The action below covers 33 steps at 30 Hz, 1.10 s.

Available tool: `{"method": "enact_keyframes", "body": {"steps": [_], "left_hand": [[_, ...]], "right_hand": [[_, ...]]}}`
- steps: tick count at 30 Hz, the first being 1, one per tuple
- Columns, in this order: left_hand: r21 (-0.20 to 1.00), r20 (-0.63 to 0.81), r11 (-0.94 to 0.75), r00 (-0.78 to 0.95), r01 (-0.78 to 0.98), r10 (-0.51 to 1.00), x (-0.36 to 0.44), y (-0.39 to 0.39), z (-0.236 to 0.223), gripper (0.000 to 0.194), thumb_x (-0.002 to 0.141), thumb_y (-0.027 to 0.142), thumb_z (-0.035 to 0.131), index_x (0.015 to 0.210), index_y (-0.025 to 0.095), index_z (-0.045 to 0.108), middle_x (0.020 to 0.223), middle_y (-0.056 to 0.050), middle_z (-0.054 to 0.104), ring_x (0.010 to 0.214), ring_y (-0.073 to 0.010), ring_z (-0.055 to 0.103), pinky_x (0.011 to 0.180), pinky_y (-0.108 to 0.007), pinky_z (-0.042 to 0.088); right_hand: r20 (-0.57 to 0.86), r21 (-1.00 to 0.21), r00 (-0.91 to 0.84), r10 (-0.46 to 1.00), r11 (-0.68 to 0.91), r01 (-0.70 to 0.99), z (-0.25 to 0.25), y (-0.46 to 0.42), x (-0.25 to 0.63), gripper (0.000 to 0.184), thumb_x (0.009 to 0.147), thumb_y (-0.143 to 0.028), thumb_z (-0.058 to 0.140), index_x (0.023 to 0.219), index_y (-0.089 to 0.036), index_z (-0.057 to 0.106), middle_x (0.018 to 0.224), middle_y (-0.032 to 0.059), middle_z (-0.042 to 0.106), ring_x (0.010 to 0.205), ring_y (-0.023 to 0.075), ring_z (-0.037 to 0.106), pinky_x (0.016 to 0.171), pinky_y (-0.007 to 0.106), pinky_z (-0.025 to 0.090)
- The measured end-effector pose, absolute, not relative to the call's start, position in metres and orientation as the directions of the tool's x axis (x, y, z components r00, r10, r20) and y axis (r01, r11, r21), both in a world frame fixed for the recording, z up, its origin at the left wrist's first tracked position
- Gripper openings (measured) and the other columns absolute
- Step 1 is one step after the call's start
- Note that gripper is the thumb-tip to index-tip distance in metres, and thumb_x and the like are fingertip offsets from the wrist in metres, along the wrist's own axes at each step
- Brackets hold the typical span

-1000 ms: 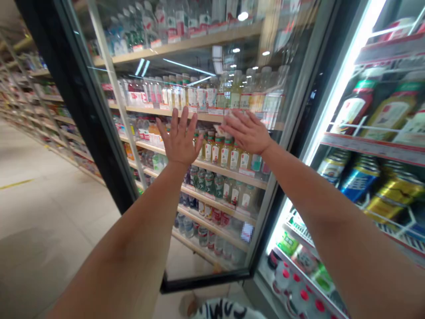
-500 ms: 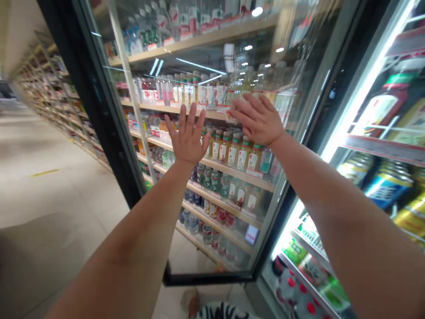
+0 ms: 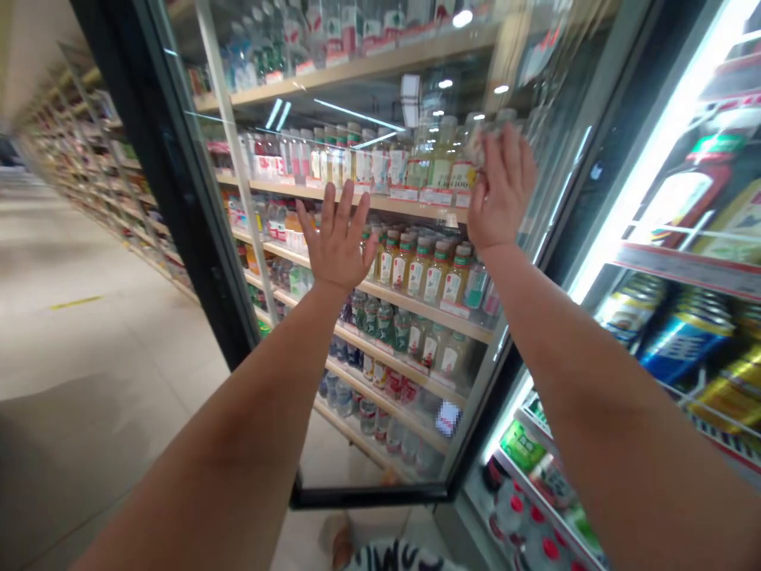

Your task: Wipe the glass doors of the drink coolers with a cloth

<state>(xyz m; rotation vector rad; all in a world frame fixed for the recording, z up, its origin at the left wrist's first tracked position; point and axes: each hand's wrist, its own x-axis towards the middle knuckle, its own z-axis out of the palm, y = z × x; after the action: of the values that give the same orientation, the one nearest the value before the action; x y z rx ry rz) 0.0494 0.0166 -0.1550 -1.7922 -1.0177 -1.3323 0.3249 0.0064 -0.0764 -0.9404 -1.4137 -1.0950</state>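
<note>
A glass door [image 3: 372,498] with a black frame stands open before me. My left hand [image 3: 338,242] lies flat against its pane with fingers spread, holding nothing. Higher and to the right, my right hand [image 3: 504,186] presses a small pale cloth [image 3: 477,149] to the glass. Most of this cloth is hidden beneath the fingers, so I cannot tell whether it is fabric or tissue. Through the pane show shelves of bottled drinks [image 3: 437,274], and ceiling lights reflect in it.
At the right is a lit cooler with cans [image 3: 686,337] and bottles [image 3: 710,170] on its shelves. A long row of store shelves [image 3: 112,159] runs away at the left beside the pale floor [image 3: 148,349]. A small label [image 3: 448,418] sits low on the door.
My right hand has slid rightward and up across the glass with the cloth, its fingers turning from leftward to upward. My left hand has stayed in place.
</note>
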Motion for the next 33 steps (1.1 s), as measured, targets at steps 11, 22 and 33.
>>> {"method": "enact_keyframes", "body": {"steps": [11,22,33], "left_hand": [[-0.054,0.968,-0.489,0.167,0.871,0.190,0.050,0.013,-0.156,0.064,0.102,0.054,0.034,0.157,0.021,0.037,0.167,-0.001,0.019,0.156,-0.0241,0.001,0.120,-0.048,-0.029],[-0.070,0.977,-0.542,0.168,0.837,0.133,0.048,0.009,-0.156,0.061,0.101,0.046,0.045,0.157,0.026,0.037,0.165,-0.006,0.027,0.155,-0.0312,0.012,0.123,-0.057,-0.019],[-0.091,0.974,-0.520,0.184,0.849,0.130,0.046,0.018,-0.158,0.064,0.103,0.059,0.041,0.157,0.025,0.034,0.168,0.002,0.018,0.156,-0.0223,0.003,0.122,-0.054,-0.025]], "right_hand": [[0.843,0.467,-0.525,0.122,0.321,0.824,-0.104,-0.006,0.315,0.056,0.098,-0.031,0.041,0.154,-0.031,0.042,0.162,-0.0032,0.038,0.154,0.0268,0.025,0.126,0.056,0.021],[0.777,0.599,-0.628,0.053,0.248,0.762,-0.127,-0.004,0.318,0.056,0.098,-0.028,0.042,0.154,-0.029,0.043,0.159,-0.0009,0.042,0.153,0.0255,0.028,0.124,0.052,0.027],[0.767,0.561,-0.624,0.147,0.320,0.764,-0.136,-0.006,0.314,0.054,0.099,-0.030,0.041,0.153,-0.031,0.045,0.160,-0.0014,0.041,0.153,0.0259,0.026,0.125,0.051,0.025]]}}
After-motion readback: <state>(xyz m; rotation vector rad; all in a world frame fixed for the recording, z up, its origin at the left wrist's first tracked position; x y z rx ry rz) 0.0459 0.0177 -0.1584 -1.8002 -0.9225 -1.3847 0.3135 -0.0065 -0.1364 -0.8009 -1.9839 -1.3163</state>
